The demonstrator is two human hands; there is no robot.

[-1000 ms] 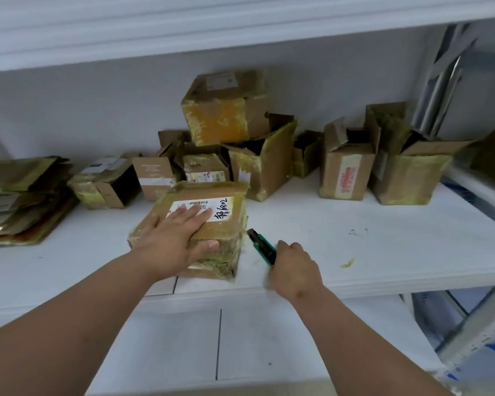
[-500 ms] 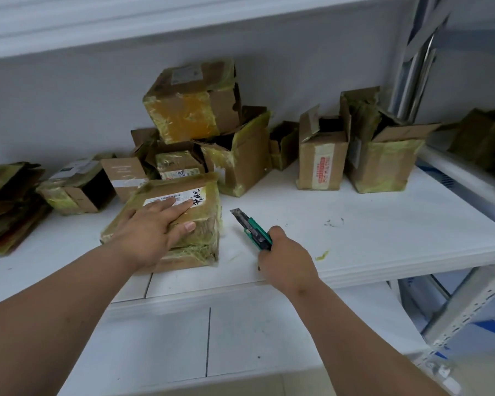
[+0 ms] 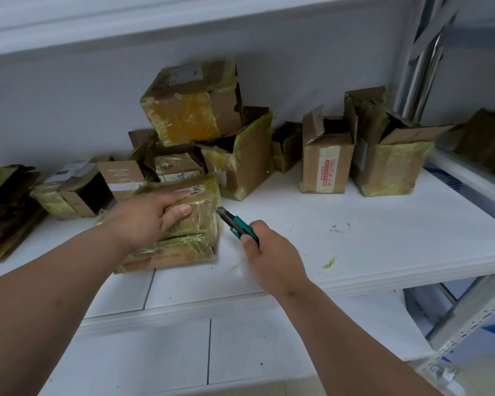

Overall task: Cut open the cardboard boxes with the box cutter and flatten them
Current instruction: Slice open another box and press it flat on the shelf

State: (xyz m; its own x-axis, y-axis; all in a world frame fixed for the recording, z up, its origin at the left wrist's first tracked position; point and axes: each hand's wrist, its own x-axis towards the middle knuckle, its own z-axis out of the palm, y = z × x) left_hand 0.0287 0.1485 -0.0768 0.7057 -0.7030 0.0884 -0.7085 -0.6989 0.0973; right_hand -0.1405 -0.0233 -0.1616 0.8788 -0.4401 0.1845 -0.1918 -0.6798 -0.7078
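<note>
Left hand (image 3: 146, 217) lay flat on top of the taped box (image 3: 180, 224) at the front of the white shelf (image 3: 369, 238), fingers (image 3: 172, 200) straight & close together, thumb pressed vs the box's near-right edge. The box sat near the shelf's front lip, yellowish tape all round it, white label w/ handwriting half under the fingers. Right hand (image 3: 272, 258) gripped the box cutter (image 3: 235, 224), fingers curled round the green handle, thumb along the top. The cutter's dark tip pointed up-left, right at the box's upper right corner – touching or just short, can't tell.

Behind, along the wall: a pile of opened boxes (image 3: 240, 155) w/ a taped box (image 3: 192, 107) perched on top, tilted. Two more opened boxes (image 3: 326, 164) stood to the right, flaps up. A low open box (image 3: 69, 190) lay on its side to the left. At far left, a stack of flattened cardboard (image 3: 6, 207). A yellow-green tape scrap (image 3: 328, 262) lay near the shelf's front edge, right of the cutter hand
</note>
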